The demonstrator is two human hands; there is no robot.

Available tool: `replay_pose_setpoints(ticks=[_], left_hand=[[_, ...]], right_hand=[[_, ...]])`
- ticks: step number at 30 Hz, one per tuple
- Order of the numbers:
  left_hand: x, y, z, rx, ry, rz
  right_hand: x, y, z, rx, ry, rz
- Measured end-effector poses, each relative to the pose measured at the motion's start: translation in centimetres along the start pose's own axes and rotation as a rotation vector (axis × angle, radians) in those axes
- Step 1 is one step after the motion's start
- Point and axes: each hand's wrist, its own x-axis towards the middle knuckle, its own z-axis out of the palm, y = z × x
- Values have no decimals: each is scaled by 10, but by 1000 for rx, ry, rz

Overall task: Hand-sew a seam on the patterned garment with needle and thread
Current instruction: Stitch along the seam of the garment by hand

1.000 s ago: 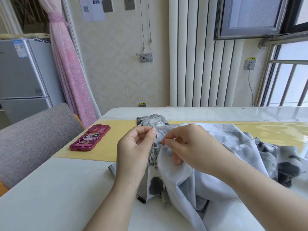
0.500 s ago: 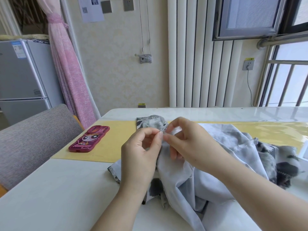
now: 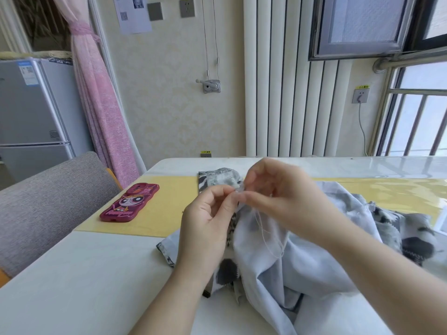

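The grey-and-white patterned garment (image 3: pixel 302 267) lies bunched on the white table (image 3: pixel 84 286), its pale inside facing up. My left hand (image 3: pixel 208 221) pinches a raised fold of the fabric between thumb and forefinger. My right hand (image 3: pixel 280 197) is right beside it, fingers curled and pinching at the same fold. A thin white thread (image 3: pixel 266 235) hangs in a loop from under my right hand over the cloth. The needle is too small and blurred to make out.
A dark pink phone case (image 3: pixel 130 203) lies on the yellow mat (image 3: pixel 167 209) to the left. A grey chair back (image 3: pixel 48 206) stands at the table's left edge. A fridge (image 3: pixel 31 117), a pink curtain and a white radiator are behind.
Both hands have risen slightly with the fabric fold. My right hand has lifted and moved up, and a loop of thread now shows below it.
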Motion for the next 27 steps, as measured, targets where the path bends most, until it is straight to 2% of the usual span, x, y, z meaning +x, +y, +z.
replay_pose_setpoints(ticks=[3, 5, 8, 14, 21, 24, 25, 27], left_hand=[[2, 1, -1, 6, 10, 34], [1, 1, -2, 14, -15, 49], [0, 1, 0, 13, -85, 70], [1, -1, -1, 8, -155, 65], [1, -3, -2, -16, -160, 32], [2, -3, -2, -33, -145, -1], [3, -3, -2, -47, -136, -23], [4, -6, -3, -109, -129, -90]], right_hand=[[8, -3, -23, -144, 94, 86], [10, -2, -29, -233, -21, 222], [7, 5, -22, -157, -218, 380], [8, 7, -15, 312, -196, 369], [7, 6, -13, 248, -184, 329], [11, 8, -9, 326, -23, 355], [13, 11, -10, 419, 83, 385], [18, 15, -15, 754, 277, 493]])
